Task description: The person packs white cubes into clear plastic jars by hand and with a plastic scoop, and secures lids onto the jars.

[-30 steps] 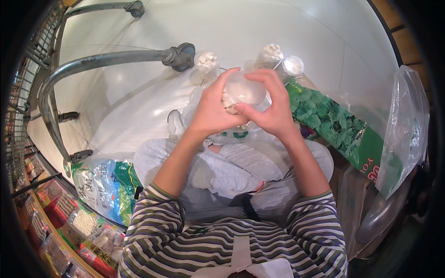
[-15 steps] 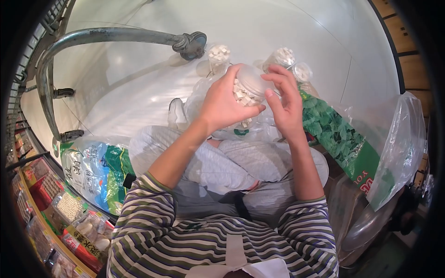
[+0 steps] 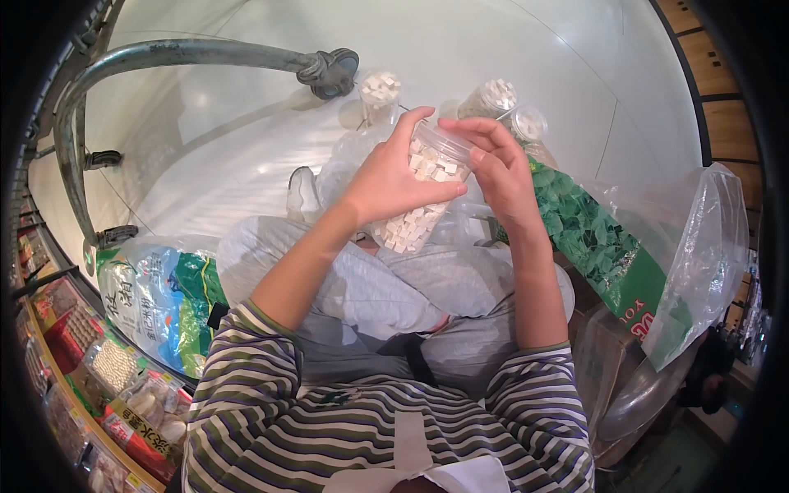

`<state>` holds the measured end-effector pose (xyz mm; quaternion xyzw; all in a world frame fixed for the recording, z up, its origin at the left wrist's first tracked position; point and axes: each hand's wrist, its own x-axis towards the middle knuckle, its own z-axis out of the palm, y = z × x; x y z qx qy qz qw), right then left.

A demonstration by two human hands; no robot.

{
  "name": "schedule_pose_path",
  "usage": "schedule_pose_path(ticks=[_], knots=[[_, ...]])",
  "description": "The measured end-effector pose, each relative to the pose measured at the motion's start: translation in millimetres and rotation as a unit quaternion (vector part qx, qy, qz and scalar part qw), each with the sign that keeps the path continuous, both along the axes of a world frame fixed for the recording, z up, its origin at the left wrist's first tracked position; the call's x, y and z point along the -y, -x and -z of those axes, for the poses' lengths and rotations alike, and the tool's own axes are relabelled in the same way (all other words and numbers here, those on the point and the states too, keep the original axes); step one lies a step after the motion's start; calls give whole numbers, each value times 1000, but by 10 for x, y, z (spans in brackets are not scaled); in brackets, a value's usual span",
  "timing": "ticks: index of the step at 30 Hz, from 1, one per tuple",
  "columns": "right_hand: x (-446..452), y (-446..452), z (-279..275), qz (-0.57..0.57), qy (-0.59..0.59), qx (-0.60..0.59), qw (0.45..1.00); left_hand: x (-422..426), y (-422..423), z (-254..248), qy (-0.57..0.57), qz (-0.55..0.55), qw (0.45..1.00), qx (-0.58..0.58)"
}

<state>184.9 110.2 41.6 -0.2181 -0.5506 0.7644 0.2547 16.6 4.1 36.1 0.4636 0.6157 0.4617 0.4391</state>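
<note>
My left hand (image 3: 386,179) is wrapped round a clear plastic jar (image 3: 411,223) filled with small white cubes. The jar leans over my crossed legs, its top tipped away and to the right. On its mouth sits a translucent screw lid (image 3: 442,141). Fingers and thumb of my right hand (image 3: 508,177) close round the right side of that lid. Beyond my hands on the floor stand another jar of white cubes (image 3: 380,92) and, to the right, a similar jar (image 3: 493,97) beside a smaller round container (image 3: 530,123).
A metal cart frame with casters (image 3: 205,53) reaches in from the left. A green leaf-printed plastic bag (image 3: 583,218) lies at right, and a blue and green printed bag (image 3: 160,296) at left. Packaged food fills a shelf (image 3: 115,366) at lower left.
The jar has tilted so its side full of cubes shows more, and its lid has turned away from me. My right hand has closed in on the lid's edge.
</note>
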Motion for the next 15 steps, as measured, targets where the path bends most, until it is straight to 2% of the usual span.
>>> schedule_pose_path(ticks=[4, 6, 7, 9, 10, 11, 12, 13, 15], knots=[[42, 23, 71, 7, -34, -7, 999, 57, -57, -55, 17, 23, 1000, -13], [135, 54, -32, -26, 118, -52, 991, 71, -87, 4, -50, 45, 997, 26], [138, 56, -41, -25, 120, -52, 991, 88, -102, -12, -48, 46, 997, 27], [141, 50, -35, -24, 54, 40, 997, 130, -151, -101, 19, 0, 998, -58], [185, 75, -29, -23, 55, 40, 997, 122, -169, -183, 20, 1, 998, -58], [257, 125, -24, 18, -64, 121, 990, 104, -188, -274, 92, 10, 992, -91], [292, 150, -17, 59, -183, 198, 961, 91, -199, -314, 164, 18, 979, -123], [282, 139, 21, 59, -182, 199, 961, 96, -189, -260, 164, 19, 979, -123], [247, 101, 131, 60, -201, 93, 973, 121, -141, -38, 12, -6, 988, -153]])
